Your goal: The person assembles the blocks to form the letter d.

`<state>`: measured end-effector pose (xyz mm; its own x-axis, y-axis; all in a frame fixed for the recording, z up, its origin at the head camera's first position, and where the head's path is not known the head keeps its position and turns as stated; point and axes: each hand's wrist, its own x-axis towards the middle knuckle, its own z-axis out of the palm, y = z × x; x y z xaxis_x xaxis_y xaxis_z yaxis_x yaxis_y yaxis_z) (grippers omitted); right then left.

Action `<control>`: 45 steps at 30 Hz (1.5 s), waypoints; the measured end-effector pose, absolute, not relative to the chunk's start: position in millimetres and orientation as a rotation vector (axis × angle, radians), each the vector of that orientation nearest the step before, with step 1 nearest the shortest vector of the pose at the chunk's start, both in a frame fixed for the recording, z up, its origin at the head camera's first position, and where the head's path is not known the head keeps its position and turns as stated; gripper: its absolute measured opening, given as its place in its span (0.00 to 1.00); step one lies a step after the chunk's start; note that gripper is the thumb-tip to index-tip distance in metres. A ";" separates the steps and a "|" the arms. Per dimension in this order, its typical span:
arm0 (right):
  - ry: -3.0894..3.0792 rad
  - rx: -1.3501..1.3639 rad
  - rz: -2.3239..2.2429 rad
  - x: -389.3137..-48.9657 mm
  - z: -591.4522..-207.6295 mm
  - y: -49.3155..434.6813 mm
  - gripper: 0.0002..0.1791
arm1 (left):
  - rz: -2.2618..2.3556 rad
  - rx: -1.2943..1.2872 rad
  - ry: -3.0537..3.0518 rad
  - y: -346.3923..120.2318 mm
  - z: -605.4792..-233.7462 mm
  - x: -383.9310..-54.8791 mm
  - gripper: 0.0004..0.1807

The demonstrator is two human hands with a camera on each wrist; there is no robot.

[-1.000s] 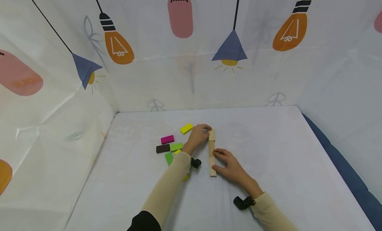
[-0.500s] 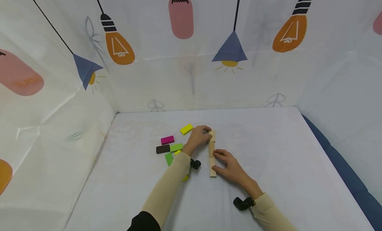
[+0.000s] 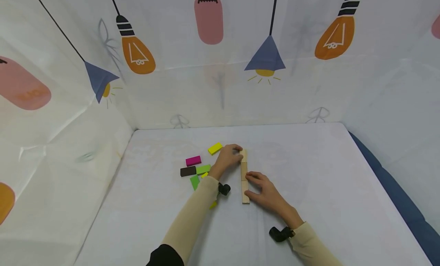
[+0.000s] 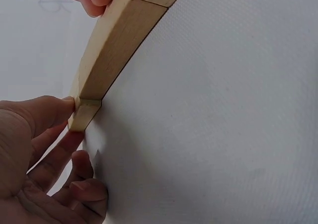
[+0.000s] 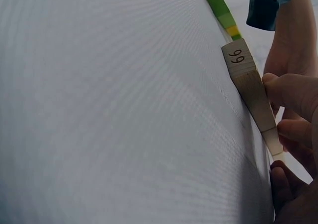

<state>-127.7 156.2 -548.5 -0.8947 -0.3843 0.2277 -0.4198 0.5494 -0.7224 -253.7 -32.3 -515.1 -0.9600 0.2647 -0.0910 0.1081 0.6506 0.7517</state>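
Note:
Three plain wooden blocks lie end to end in a line running away from me in the head view: a far block (image 3: 243, 156), a middle block (image 3: 243, 171) and a near block (image 3: 245, 192). My left hand (image 3: 227, 159) pinches the far block between thumb and finger, its other fingers curled below in the left wrist view. On the line's right side, my right hand (image 3: 265, 191) rests with relaxed, spread fingers. Its thumb touches the near block and its fingertips touch the middle one. Printed digits mark the near block's end (image 5: 238, 55) in the right wrist view.
Left of the line lie loose coloured blocks: yellow (image 3: 215, 148), magenta (image 3: 193, 161), dark brown (image 3: 188, 171), light green (image 3: 203, 169) and green (image 3: 194, 182). My left arm partly covers others. A printed white cloth wall (image 3: 220, 94) rises behind the white table (image 3: 309, 163).
My left thumb has come into sight at the far block, which has shifted very slightly to the left in the last half second. The right hand has stayed in place.

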 end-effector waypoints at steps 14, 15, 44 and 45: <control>-2.719 0.709 1.276 -127.6 -549.3 155.4 0.30 | 1.129 0.361 2.762 -53.7 -505.8 -254.6 0.22; -2.716 0.711 1.273 -127.7 -549.2 155.3 0.30 | 1.121 0.375 2.791 -57.2 -505.4 -255.9 0.21; -2.720 0.723 1.278 -128.0 -548.7 156.8 0.31 | 1.191 0.193 2.880 -103.5 -515.7 -265.0 0.24; -2.721 0.720 1.278 -128.0 -548.8 156.8 0.31 | 1.197 0.194 2.879 -103.4 -515.9 -264.9 0.24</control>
<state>-128.0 156.8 -548.8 -0.8902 -0.3893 0.2366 -0.4307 0.5501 -0.7154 -264.9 -103.4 -515.9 -0.9921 0.1215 0.0316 0.1080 0.6985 0.7074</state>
